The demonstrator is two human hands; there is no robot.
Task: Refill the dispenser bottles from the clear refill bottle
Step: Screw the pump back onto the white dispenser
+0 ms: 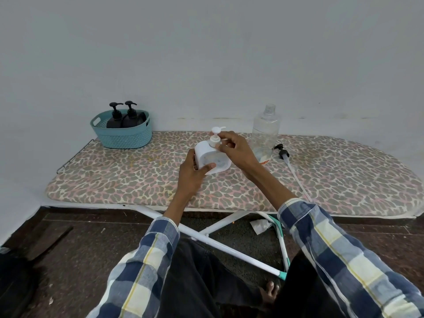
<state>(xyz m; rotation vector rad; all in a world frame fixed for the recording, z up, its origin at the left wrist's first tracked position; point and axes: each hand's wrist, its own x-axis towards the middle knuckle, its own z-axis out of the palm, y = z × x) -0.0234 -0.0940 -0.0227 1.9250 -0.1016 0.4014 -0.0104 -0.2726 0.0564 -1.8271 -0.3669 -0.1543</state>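
Crowding right hand: refill bottle

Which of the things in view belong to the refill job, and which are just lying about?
Job: white dispenser, gripped by left hand; right hand on its pump; clear refill bottle; black dispensers; loose black pump.
Lying about: teal basket; crumpled paper.

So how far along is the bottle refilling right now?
Done: the clear refill bottle stands uncapped, nearly empty, its black pump lying beside it. In hand: left hand steadies the white dispenser; right hand grips its pump collar. Left: two black dispensers wait in the basket.
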